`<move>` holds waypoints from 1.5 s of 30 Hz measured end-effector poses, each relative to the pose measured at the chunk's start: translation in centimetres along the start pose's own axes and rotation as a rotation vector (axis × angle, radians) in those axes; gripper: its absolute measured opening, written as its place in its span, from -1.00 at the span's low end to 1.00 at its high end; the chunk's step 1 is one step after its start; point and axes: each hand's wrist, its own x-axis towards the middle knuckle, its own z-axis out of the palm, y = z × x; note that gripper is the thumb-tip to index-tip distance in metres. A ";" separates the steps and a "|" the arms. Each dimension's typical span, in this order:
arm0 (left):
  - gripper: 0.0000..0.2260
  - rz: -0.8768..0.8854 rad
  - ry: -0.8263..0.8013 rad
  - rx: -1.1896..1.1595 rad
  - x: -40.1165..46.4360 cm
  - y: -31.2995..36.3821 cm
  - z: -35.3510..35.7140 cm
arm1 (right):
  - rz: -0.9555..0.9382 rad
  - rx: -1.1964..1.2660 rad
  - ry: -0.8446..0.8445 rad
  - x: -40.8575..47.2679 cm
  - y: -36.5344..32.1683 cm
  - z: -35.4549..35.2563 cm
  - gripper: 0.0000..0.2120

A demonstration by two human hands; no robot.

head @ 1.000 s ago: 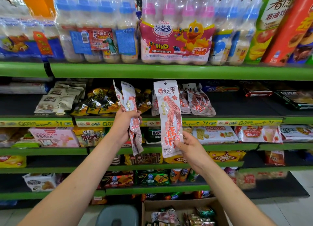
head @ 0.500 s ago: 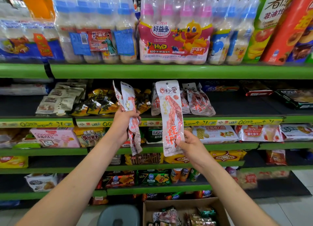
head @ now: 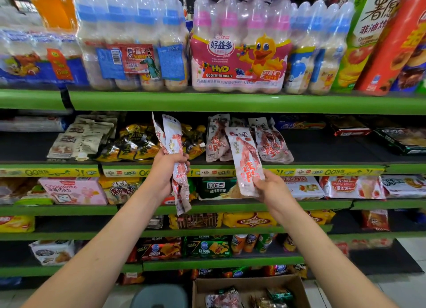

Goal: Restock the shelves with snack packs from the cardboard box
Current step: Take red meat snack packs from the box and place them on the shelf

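Observation:
My right hand [head: 268, 186] pinches the bottom of one long white-and-red snack pack [head: 244, 155], whose top leans toward matching packs [head: 269, 141] lying on the second green shelf [head: 322, 169]. My left hand [head: 167, 167] grips a small bunch of the same packs [head: 171, 137] upright in front of that shelf. The cardboard box [head: 249, 282] stands open on the floor below, with more wrapped snacks inside.
Bottle multipacks [head: 239, 54] fill the top shelf. Yellow-black snack bags [head: 136, 144] and pale packets [head: 80, 137] lie left of the matching packs. Lower shelves hold biscuits and crisps. A grey stool [head: 161, 296] sits left of the box.
My right hand has moved the single pack right and forward, tilting its top toward the packs on the second shelf. My left hand stays in place with its bunch.

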 end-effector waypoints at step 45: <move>-0.64 -0.086 -0.094 -0.116 1.5 0.4 1.6 | -0.541 -1.380 0.194 8.5 -8.0 3.9 -0.39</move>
